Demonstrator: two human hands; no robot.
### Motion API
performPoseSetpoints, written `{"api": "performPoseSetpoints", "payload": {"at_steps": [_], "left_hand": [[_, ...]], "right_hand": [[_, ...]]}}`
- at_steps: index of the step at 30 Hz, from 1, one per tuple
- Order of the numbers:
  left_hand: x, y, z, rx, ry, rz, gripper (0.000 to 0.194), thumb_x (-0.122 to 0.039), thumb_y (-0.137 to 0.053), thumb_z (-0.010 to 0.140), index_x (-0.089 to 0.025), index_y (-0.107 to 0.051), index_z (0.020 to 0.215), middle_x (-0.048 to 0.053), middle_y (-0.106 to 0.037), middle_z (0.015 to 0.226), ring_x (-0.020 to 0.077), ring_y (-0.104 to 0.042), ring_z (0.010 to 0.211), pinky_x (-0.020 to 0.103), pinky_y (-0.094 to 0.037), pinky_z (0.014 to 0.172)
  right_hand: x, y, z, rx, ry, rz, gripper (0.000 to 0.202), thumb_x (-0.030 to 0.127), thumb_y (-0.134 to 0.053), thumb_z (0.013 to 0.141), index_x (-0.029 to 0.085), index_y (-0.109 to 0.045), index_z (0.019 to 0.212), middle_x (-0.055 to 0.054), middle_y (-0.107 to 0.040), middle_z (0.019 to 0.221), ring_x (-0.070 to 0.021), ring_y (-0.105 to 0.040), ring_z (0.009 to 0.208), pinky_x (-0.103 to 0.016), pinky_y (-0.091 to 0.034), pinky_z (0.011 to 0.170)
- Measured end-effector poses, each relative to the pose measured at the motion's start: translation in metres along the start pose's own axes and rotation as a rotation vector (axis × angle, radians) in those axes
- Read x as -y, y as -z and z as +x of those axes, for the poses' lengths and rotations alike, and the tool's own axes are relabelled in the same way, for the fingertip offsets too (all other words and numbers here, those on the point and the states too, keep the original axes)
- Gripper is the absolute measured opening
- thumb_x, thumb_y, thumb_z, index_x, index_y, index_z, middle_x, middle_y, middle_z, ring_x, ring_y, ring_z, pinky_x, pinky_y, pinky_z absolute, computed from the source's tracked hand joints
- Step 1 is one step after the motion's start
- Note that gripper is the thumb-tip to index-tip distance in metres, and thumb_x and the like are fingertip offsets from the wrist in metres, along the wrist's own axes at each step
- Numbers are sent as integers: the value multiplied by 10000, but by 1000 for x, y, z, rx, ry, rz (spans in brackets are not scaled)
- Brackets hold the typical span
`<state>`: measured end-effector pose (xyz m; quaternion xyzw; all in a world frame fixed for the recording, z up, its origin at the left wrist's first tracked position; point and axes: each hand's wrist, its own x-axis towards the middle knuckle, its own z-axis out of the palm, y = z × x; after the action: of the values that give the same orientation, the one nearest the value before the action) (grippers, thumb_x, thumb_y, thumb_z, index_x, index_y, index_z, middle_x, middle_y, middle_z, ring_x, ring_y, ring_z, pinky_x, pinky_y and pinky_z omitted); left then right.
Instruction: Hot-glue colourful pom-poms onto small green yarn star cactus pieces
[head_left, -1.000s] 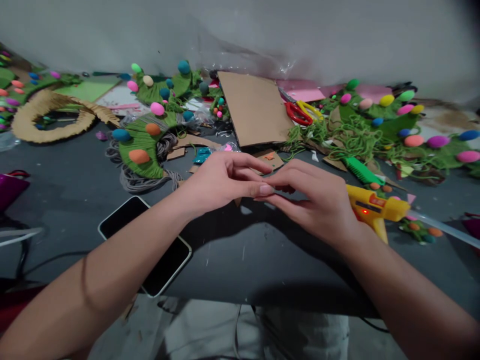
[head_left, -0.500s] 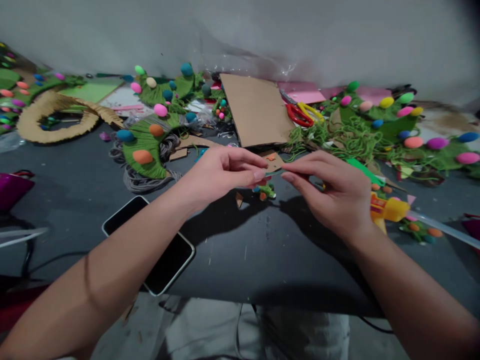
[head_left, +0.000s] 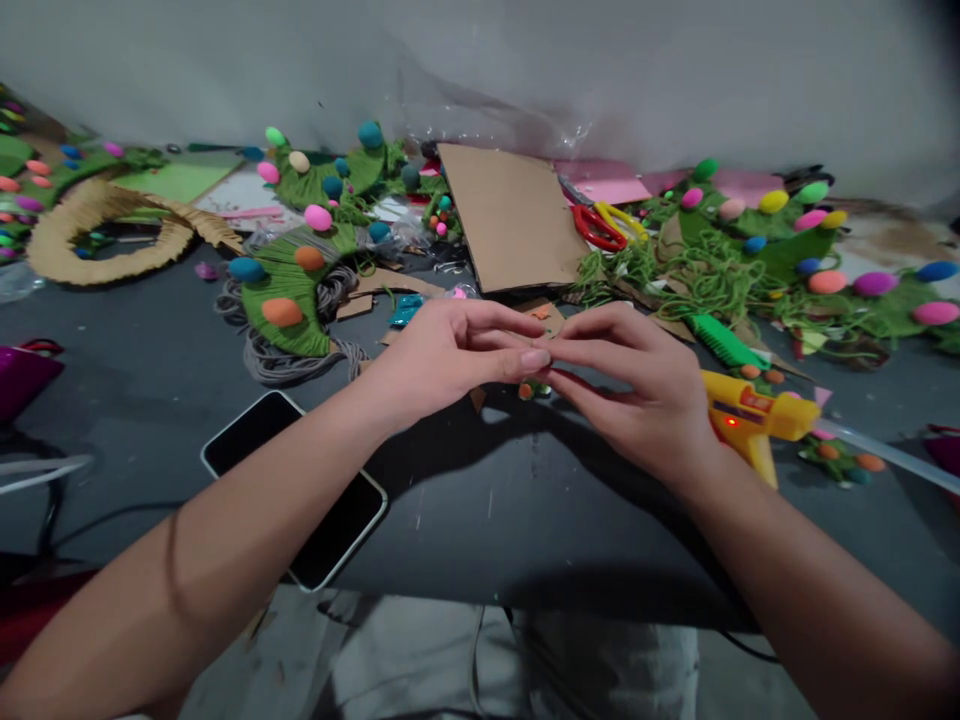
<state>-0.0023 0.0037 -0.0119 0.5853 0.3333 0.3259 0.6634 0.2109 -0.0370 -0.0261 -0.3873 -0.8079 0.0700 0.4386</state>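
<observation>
My left hand [head_left: 457,360] and my right hand [head_left: 637,385] meet fingertip to fingertip over the middle of the dark table. Both are closed in a pinch, and whatever small thing lies between the fingertips is hidden by them. Just below the fingers, a small green piece with an orange ball [head_left: 527,391] rests on the table, partly covered. Beside my right wrist lies a yellow glue gun [head_left: 791,418] with a lit red light and a clear glue stick out of its back. Under my left forearm is a phone [head_left: 341,535] with a dark screen.
A cardboard sheet [head_left: 514,215], red-handled scissors [head_left: 598,230] and loose green yarn [head_left: 709,275] lie at the back. A yarn-wrapped green crescent [head_left: 289,290] with coloured balls sits on grey cord to the left. A straw-coloured ring [head_left: 56,245] lies far left. A green comb [head_left: 724,342] is at right.
My right hand has moved left until its fingertips touch those of my left hand, uncovering more of the glue gun and comb. The thin piece between the fingers is now hidden.
</observation>
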Motion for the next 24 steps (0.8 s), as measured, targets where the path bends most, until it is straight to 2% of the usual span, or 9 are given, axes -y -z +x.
{"api": "performPoseSetpoints", "payload": {"at_steps": [4, 7, 9, 12, 15, 20, 24], "left_hand": [[-2, 3, 0, 29, 6, 87, 365, -275, -855, 822, -153, -742, 1148, 38, -821, 850, 159, -777, 778, 236, -595, 726], [-4, 7, 0, 54, 24, 141, 429, -295, -856, 822, -153, -720, 1203, 45, -824, 851, 167, -781, 778, 242, -596, 727], [-5, 9, -1, 57, 11, 154, 422, -308, -859, 819, -162, -726, 1192, 46, -826, 866, 168, -786, 799, 240, -601, 748], [-6, 13, -1, 1, -20, 169, 402, -317, -866, 810, -167, -741, 1162, 55, -829, 913, 193, -795, 873, 268, -618, 818], [-8, 14, -2, -42, -28, 169, 422, -303, -873, 800, -146, -738, 1168, 78, -828, 977, 220, -794, 952, 287, -626, 867], [-6, 10, -1, 69, -32, 77, 398, -194, -827, 840, -157, -718, 1221, 75, -814, 1106, 194, -784, 1014, 249, -624, 870], [-3, 5, -1, 93, -20, 76, 450, -224, -842, 827, -154, -700, 1248, 79, -816, 1089, 198, -793, 947, 272, -636, 827]], "right_hand": [[0, -1, 0, 44, 26, 53, 290, 195, -716, 918, 309, -770, 1180, -59, -719, 1077, -181, -704, 971, -339, -591, 840], [1, 0, 0, 67, 18, 103, 197, 197, -730, 914, 281, -796, 1080, -49, -726, 1011, -170, -707, 947, -316, -586, 819], [3, 1, 0, 47, -13, 91, 141, 208, -751, 901, 280, -802, 1011, -33, -730, 961, -157, -704, 899, -301, -580, 795], [3, 4, 1, -5, -70, 30, 87, 230, -776, 884, 277, -802, 953, -18, -739, 924, -142, -689, 823, -283, -571, 739], [-1, 8, 2, -84, -86, -32, 96, 241, -777, 886, 270, -808, 973, -25, -750, 942, -131, -674, 759, -272, -566, 681], [-5, 6, 2, -84, -15, -18, 212, 190, -720, 922, 279, -805, 1095, -52, -735, 1002, -159, -694, 870, -309, -581, 765], [-4, -1, 0, -24, 36, 43, 217, 160, -692, 934, 236, -799, 1107, -78, -712, 1018, -157, -686, 886, -308, -574, 771]]}}
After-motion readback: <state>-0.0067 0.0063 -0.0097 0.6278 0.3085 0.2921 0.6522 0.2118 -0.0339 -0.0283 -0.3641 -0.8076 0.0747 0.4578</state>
